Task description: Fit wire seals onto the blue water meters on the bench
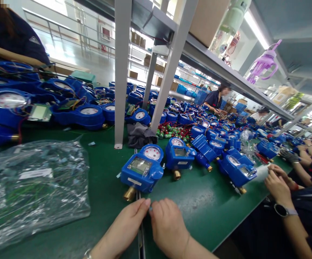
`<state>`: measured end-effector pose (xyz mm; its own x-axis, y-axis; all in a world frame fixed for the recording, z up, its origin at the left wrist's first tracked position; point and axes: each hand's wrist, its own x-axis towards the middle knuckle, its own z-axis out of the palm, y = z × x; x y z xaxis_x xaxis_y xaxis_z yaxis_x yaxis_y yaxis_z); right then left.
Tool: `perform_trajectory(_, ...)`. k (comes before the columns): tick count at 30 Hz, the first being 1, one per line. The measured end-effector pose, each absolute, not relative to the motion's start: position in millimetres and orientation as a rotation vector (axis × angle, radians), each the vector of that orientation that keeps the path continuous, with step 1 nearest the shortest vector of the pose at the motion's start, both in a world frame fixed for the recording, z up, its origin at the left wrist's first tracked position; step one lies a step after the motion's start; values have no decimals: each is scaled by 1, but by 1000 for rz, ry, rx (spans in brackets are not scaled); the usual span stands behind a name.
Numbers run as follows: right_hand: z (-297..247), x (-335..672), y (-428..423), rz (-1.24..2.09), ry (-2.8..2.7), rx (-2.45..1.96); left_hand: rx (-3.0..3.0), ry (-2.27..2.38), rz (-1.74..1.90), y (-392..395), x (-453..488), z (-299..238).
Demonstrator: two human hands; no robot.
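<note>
My left hand [129,225] and my right hand [166,225] rest together on the green mat [199,201] near the front edge, fingertips meeting in a pinch around something tiny that I cannot make out. Just beyond them lies a blue water meter [143,172] with a display, a white dial and a brass fitting pointing towards my hands. A second blue meter [179,155] lies to its right.
A clear plastic bag [31,187] of parts lies at left. Many blue meters cover the bench beyond, with grey shelf posts [122,72] standing among them. A neighbour's hands [278,181] with a wristwatch work at right; other people sit further along.
</note>
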<state>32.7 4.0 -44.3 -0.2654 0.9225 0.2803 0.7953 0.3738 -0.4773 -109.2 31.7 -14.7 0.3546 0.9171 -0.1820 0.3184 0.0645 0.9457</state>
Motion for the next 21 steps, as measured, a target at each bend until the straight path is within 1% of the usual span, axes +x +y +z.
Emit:
perform_trajectory(7, -40, 28, 21, 755, -1969, -1509, 1628, 1235, 648, 38, -109, -26)
perform_trajectory(9, -39, 28, 17, 693, -1947, -1513, 1624, 1209, 650, 40, -111, -27)
perform_trajectory(12, -45, 31, 11, 345, -2077, -1478, 1555, 1177, 665, 40, -112, -24)
perform_trajectory(14, -51, 33, 11, 221, -2176, -1436, 1502, 1175, 676, 40, -111, -23)
perform_trajectory(17, -55, 34, 21, 333, -2153, -1433, 1477, 1193, 692, 40, -108, -23)
perform_trajectory(21, -46, 29, 33, 606, -2018, -1484, 1536, 1258, 693, 43, -105, -27)
